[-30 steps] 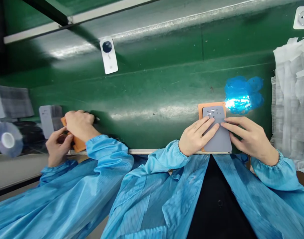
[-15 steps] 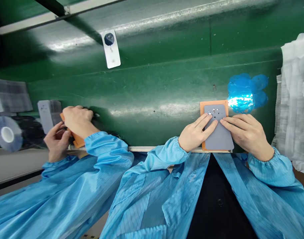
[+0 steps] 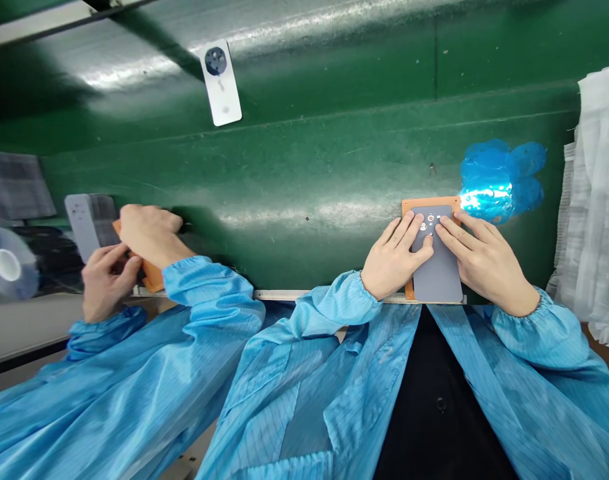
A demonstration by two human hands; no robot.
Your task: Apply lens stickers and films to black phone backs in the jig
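A grey phone back cover (image 3: 437,279) with several small holes near its top lies over an orange plate (image 3: 428,202) at the bench's front edge. My left hand (image 3: 395,257) rests on the cover's left side, fingers stretched out over the area by the holes. From the right, my right hand (image 3: 490,261) lays its extended fingers along the upper right part of the cover. The plate shows along the top and left of the cover; my fingers hide parts of both. Just beyond my right hand is a group of shiny blue film discs (image 3: 489,177).
At left, a co-worker's hands (image 3: 152,233) are on another orange plate (image 3: 152,275), beside stacked grey covers (image 3: 87,223) and a tape roll (image 3: 9,265). A white phone back cover (image 3: 222,87) lies farther back. White wrapped sheets (image 3: 597,200) stand at the right edge.
The grey cover has turned slightly and sits straighter over the orange plate. My fingers have slid up toward its top and lie flatter. The view has shifted a little.
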